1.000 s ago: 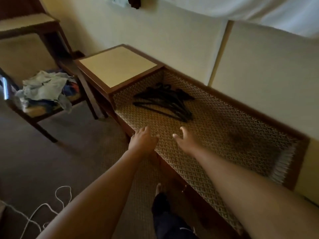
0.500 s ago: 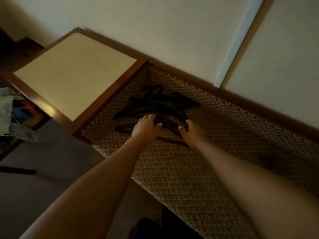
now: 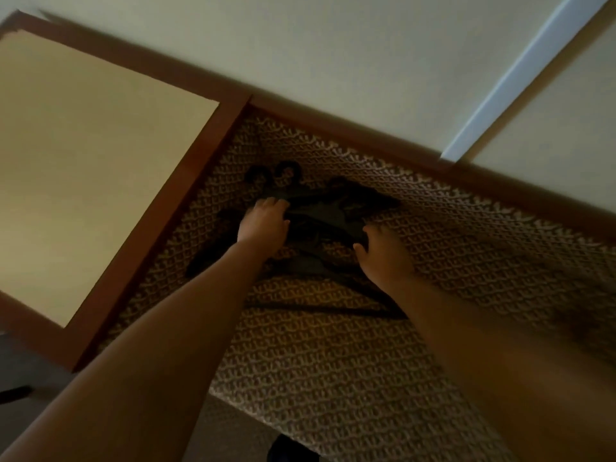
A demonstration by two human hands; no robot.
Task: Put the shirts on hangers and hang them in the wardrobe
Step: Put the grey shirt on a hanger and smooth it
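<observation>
The black hangers (image 3: 320,221) lay in a loose pile on the woven worktop (image 3: 333,361), near its far corner beside the cream-topped side table (image 3: 83,168) and the wall. The left hand (image 3: 263,228) rested on the pile, fingers (image 3: 270,205) close together and bent over it. The right hand (image 3: 383,251) touched the pile's near edge, fingers slightly spread; whether either gripped a hanger could not be told.
</observation>
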